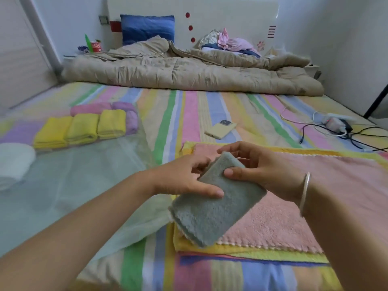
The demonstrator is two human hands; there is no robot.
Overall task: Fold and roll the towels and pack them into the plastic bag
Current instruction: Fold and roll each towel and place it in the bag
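Observation:
A folded grey-green towel [216, 204] is held tilted above the bed by both hands. My left hand [184, 177] grips its left edge with the thumb on top. My right hand [260, 169] pinches its upper end. Under it lies a flat pink towel [294, 198] on top of a yellow towel [210, 245]. To the left spreads a clear plastic bag [69, 185]. At its far end sit rolled yellow towels [81, 128], pink and purple rolls [105, 108] behind them, seemingly inside it. A white towel roll [12, 162] shows at the left edge.
A phone in a cream case [220, 128] lies on the striped sheet beyond my hands. Cables and a charger [336, 127] lie at the right. A beige quilt [189, 70], a blue pillow [147, 27] and a clothes pile [231, 44] fill the bed's far end.

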